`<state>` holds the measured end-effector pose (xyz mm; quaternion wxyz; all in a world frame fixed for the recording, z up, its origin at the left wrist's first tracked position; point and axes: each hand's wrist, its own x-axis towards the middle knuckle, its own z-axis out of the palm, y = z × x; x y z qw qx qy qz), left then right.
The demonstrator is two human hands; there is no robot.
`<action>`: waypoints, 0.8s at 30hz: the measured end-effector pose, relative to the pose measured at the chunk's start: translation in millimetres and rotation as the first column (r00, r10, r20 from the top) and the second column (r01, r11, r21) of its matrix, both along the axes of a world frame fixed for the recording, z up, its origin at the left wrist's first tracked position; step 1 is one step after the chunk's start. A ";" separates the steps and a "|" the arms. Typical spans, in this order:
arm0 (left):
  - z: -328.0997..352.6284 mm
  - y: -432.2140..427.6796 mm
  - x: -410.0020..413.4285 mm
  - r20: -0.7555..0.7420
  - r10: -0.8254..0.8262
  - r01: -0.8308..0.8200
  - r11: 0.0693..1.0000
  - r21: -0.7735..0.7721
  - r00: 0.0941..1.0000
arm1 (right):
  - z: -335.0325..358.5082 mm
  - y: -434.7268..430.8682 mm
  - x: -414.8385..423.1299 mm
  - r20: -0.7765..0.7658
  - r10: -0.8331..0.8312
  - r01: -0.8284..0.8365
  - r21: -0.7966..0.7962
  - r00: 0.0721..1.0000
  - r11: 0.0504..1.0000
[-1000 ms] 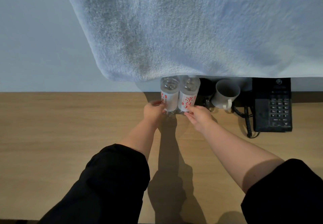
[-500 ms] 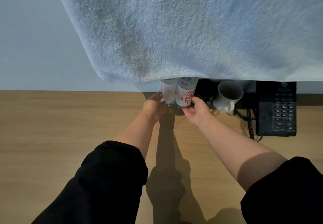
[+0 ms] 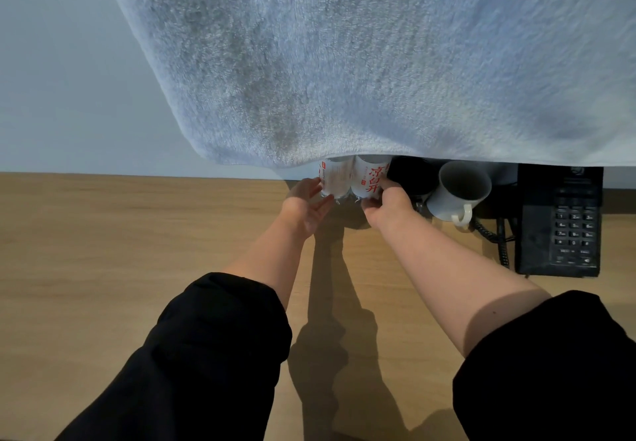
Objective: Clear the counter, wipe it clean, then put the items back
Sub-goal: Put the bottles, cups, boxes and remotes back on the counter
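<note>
Two water bottles (image 3: 335, 180), one white mug (image 3: 457, 192), one black telephone (image 3: 561, 230). One pale towel (image 3: 378, 62) too (a dark shape (image 3: 411, 175) beside the mug may be a second cup).

Pale blue-grey wall (image 3: 51, 79) behind light wooden counter (image 3: 120, 251)
</note>
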<state>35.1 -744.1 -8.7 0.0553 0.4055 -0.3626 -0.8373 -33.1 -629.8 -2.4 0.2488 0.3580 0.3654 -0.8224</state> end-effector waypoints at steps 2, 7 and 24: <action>-0.6 -0.8 0.4 -0.014 0.019 -0.018 1.000 0.024 1.000 | -1.8 0.6 0.8 -0.002 0.024 -0.024 0.009 1.000 1.000; 2.3 6.6 8.8 -0.042 -0.022 0.023 0.999 0.032 0.999 | -0.5 9.0 8.8 -0.041 0.129 -0.126 0.070 0.991 0.990; 22.7 -41.7 130.1 0.863 -0.028 0.768 -0.441 -0.464 0.505 | 12.7 -13.2 95.1 0.364 0.929 0.259 0.906 -0.066 -0.336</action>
